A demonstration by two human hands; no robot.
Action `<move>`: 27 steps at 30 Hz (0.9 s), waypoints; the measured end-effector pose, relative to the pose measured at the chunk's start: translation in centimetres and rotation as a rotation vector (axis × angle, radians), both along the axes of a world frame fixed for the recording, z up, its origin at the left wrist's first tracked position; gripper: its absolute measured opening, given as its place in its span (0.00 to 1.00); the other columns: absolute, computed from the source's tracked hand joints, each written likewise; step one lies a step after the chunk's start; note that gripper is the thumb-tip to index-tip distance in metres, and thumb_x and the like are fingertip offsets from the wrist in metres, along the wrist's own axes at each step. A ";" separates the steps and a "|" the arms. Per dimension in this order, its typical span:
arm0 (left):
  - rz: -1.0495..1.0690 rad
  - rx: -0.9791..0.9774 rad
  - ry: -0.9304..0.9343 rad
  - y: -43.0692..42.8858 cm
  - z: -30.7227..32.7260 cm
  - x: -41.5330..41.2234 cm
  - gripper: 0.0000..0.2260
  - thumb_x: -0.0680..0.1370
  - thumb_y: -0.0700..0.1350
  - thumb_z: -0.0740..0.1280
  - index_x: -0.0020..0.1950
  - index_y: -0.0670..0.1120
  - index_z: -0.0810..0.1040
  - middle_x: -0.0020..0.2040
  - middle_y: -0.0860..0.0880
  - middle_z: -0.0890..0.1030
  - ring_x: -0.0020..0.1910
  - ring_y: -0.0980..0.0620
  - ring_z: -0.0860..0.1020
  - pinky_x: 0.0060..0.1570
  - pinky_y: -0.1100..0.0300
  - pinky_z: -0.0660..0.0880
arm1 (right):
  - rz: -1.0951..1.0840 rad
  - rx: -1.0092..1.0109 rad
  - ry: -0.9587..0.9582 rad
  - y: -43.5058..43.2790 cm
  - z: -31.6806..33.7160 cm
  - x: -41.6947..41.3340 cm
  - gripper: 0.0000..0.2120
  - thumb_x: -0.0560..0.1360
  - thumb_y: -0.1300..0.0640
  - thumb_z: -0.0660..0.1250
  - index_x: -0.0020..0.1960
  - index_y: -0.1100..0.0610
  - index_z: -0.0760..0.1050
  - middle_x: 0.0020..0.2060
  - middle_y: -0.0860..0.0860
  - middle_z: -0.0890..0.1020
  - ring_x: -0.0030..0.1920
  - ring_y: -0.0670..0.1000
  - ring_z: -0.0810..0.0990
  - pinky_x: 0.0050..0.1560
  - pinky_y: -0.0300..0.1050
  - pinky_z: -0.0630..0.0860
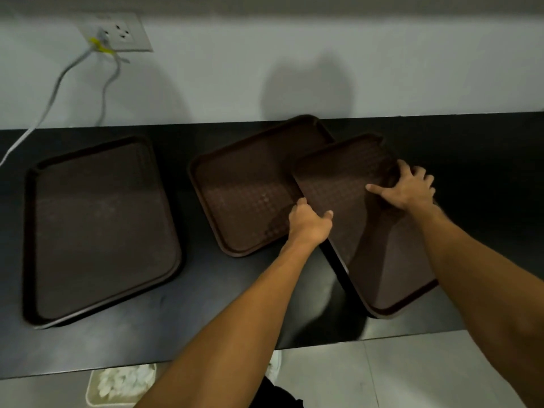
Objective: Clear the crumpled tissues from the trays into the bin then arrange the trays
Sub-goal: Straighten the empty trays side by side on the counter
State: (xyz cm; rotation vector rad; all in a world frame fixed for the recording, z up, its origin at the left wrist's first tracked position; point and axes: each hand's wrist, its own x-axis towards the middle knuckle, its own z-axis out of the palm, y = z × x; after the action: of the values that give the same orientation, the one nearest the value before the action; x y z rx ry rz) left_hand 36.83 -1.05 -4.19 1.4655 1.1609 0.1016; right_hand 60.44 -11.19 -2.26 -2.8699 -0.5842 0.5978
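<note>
Three dark brown trays lie on the black counter (pixel 206 325), none with tissues on it. The left tray (pixel 97 228) lies flat by itself. The right tray (pixel 379 260) is tilted, and its far corner overlaps the middle tray (pixel 247 189). My left hand (pixel 309 223) grips the right tray's left rim, thumb on top. My right hand (pixel 407 187) holds its far right edge, thumb spread across the tray surface and fingers curled over the rim. A pale bin (pixel 120 384) with white crumpled tissues stands on the floor below the counter's front edge.
A wall socket (pixel 117 32) with a plugged-in grey cable (pixel 56 92) sits on the white wall at the back left; the cable drops onto the counter's left end. Grey floor tiles (pixel 382 375) show beneath the counter's front edge.
</note>
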 end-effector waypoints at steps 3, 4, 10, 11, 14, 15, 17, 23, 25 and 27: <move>0.054 -0.064 -0.043 -0.1 0.1 0.0 0.32 0.74 0.53 0.74 0.74 0.48 0.67 0.62 0.49 0.78 0.59 0.46 0.80 0.56 0.47 0.81 | -0.058 -0.004 0.021 -0.2 0.1 0.2 0.59 0.63 0.24 0.72 0.83 0.49 0.48 0.80 0.63 0.53 0.78 0.70 0.51 0.76 0.71 0.53; 0.068 -0.077 -0.058 0.0 0.0 0.0 0.33 0.73 0.53 0.74 0.74 0.48 0.67 0.63 0.49 0.78 0.59 0.46 0.80 0.56 0.47 0.82 | -0.074 -0.009 0.030 -0.3 0.1 0.1 0.61 0.63 0.24 0.72 0.83 0.50 0.48 0.80 0.63 0.53 0.79 0.70 0.51 0.76 0.71 0.53; 0.110 -0.037 -0.065 0.7 -0.3 -1.6 0.40 0.72 0.54 0.75 0.79 0.50 0.62 0.67 0.50 0.74 0.60 0.46 0.79 0.56 0.47 0.82 | -0.090 0.006 -0.003 -0.4 0.5 -1.6 0.63 0.61 0.23 0.73 0.82 0.53 0.50 0.79 0.64 0.54 0.78 0.71 0.52 0.76 0.71 0.53; 0.123 -0.022 -0.059 0.9 0.0 -2.3 0.40 0.72 0.53 0.75 0.80 0.50 0.61 0.67 0.50 0.73 0.60 0.46 0.80 0.56 0.47 0.82 | -0.083 0.015 -0.025 -0.3 0.6 -2.3 0.63 0.60 0.23 0.73 0.82 0.54 0.50 0.79 0.64 0.55 0.77 0.71 0.53 0.76 0.70 0.54; 0.152 0.042 -0.079 2.0 1.1 -4.5 0.38 0.74 0.48 0.76 0.80 0.50 0.62 0.65 0.49 0.72 0.58 0.47 0.80 0.56 0.48 0.82 | -0.065 0.066 -0.080 0.6 0.9 -4.5 0.63 0.60 0.22 0.72 0.82 0.54 0.51 0.77 0.64 0.57 0.76 0.70 0.56 0.76 0.69 0.56; 0.165 0.056 -0.094 2.6 1.5 -5.4 0.37 0.75 0.46 0.76 0.80 0.49 0.63 0.65 0.49 0.72 0.60 0.48 0.79 0.58 0.48 0.81 | -0.056 0.078 -0.098 1.0 1.2 -5.3 0.63 0.60 0.22 0.72 0.81 0.54 0.52 0.77 0.64 0.58 0.76 0.70 0.57 0.75 0.69 0.56; 0.186 0.081 -0.105 3.8 2.3 -7.3 0.34 0.75 0.42 0.75 0.79 0.49 0.65 0.65 0.48 0.73 0.62 0.48 0.78 0.62 0.51 0.79 | -0.035 0.089 -0.120 2.0 1.7 -7.0 0.63 0.60 0.22 0.72 0.81 0.54 0.52 0.77 0.64 0.59 0.75 0.70 0.57 0.75 0.68 0.57; 0.287 0.109 -0.104 8.2 5.2 -14.8 0.33 0.76 0.32 0.69 0.79 0.49 0.65 0.50 0.53 0.80 0.54 0.53 0.79 0.63 0.62 0.74 | 0.041 0.130 -0.137 6.3 3.4 -14.0 0.62 0.59 0.23 0.73 0.81 0.54 0.54 0.75 0.64 0.61 0.74 0.70 0.59 0.73 0.67 0.60; 0.321 0.108 -0.116 10.0 5.8 -17.9 0.34 0.76 0.32 0.68 0.80 0.49 0.65 0.45 0.54 0.82 0.53 0.51 0.82 0.63 0.55 0.78 | 0.079 0.150 -0.134 8.1 4.0 -16.8 0.62 0.59 0.24 0.74 0.81 0.54 0.54 0.75 0.63 0.61 0.74 0.69 0.60 0.73 0.66 0.61; 0.346 0.122 -0.112 11.9 6.2 -21.1 0.33 0.76 0.31 0.67 0.79 0.50 0.66 0.46 0.52 0.84 0.52 0.52 0.83 0.63 0.55 0.78 | 0.112 0.166 -0.128 9.9 4.6 -19.8 0.62 0.60 0.25 0.75 0.81 0.55 0.54 0.75 0.63 0.61 0.74 0.69 0.59 0.73 0.65 0.61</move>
State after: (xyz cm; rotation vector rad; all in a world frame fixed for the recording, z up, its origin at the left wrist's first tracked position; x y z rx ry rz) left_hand 15.78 10.80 2.02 1.3323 1.3243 0.4945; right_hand 40.60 -1.32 2.30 -2.7466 -0.7799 0.3623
